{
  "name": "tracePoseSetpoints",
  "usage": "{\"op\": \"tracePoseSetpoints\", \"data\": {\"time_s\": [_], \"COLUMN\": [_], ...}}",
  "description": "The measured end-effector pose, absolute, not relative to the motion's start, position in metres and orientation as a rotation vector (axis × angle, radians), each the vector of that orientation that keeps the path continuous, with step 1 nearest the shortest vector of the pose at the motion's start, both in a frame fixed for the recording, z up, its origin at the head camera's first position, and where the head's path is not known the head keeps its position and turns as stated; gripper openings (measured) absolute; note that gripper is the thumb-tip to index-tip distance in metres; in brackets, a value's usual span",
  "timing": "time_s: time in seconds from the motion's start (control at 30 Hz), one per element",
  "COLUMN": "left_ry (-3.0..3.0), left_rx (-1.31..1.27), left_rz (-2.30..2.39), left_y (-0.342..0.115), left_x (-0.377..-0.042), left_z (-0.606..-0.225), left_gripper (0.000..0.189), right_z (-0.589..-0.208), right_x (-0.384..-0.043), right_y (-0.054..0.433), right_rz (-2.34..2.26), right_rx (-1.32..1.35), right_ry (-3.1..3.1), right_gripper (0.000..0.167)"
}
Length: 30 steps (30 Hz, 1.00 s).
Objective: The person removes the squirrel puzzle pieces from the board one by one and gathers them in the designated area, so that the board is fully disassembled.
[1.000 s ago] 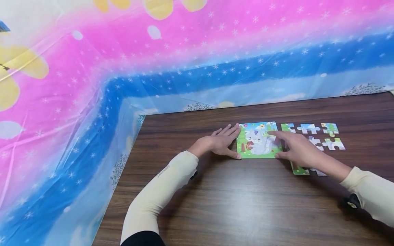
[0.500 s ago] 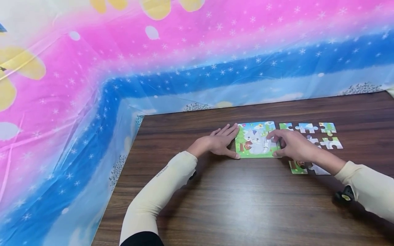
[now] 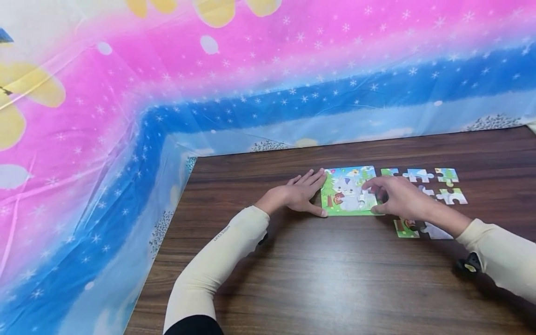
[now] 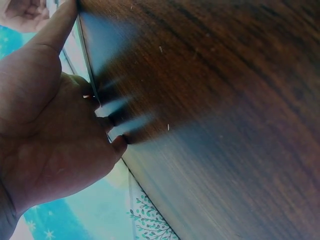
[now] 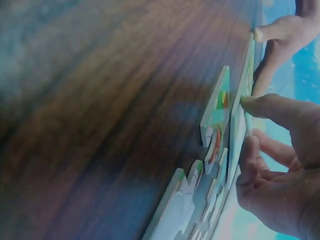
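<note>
A puzzle board [image 3: 349, 193] with a white squirrel picture lies on the brown table. My left hand [image 3: 302, 191] rests at its left side, fingers spread, with the fingertips and thumb against the edge. At the right side my right hand [image 3: 398, 197] bends its fingers over the board. Its thumb touches the lower right edge, and its curled index finger is on the picture. Between thumb and fingers a pale puzzle piece [image 5: 248, 123] seems pinched, mostly hidden by the hand. In the left wrist view, the left palm [image 4: 55, 145] faces the camera beside the table edge.
Several loose puzzle pieces [image 3: 451, 196] lie in rows to the right of the board, some of them under my right forearm. A nearer piece [image 3: 406, 228] shows green and brown. A pink and blue cloth [image 3: 268, 83] hangs behind the table.
The right hand's index finger has drawn back and curled, and the picture's right part under it looks paler. My left hand stays where it was.
</note>
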<state>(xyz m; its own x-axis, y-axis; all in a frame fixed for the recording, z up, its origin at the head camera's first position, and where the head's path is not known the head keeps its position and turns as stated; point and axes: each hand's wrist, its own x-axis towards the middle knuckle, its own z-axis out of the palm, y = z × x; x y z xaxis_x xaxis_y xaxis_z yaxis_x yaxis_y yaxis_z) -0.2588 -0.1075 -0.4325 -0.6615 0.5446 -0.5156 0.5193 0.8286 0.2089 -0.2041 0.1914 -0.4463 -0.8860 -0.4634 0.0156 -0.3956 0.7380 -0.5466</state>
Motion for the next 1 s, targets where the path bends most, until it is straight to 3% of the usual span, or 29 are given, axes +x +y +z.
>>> {"op": "tracePoseSetpoints", "data": {"time_s": [0.27, 0.57, 1.0], "left_ry": [2.428, 2.413, 2.426], "left_rx": [0.777, 0.782, 0.791], "left_rz": [0.075, 0.119, 0.093], "left_y": [-0.109, -0.111, -0.108], "left_x": [-0.263, -0.265, -0.265], "left_z": [-0.436, -0.441, -0.44], "left_gripper": [0.114, 0.116, 0.117], "right_z": [-0.439, -0.445, -0.471], "right_x": [-0.19, -0.164, -0.141], "right_y": [0.202, 0.274, 0.369], "right_rz": [-0.838, -0.742, -0.346], "right_rx": [-0.807, -1.001, -0.813], "right_ry": [2.917, 3.082, 3.211], "right_gripper": [0.06, 0.069, 0.074]}}
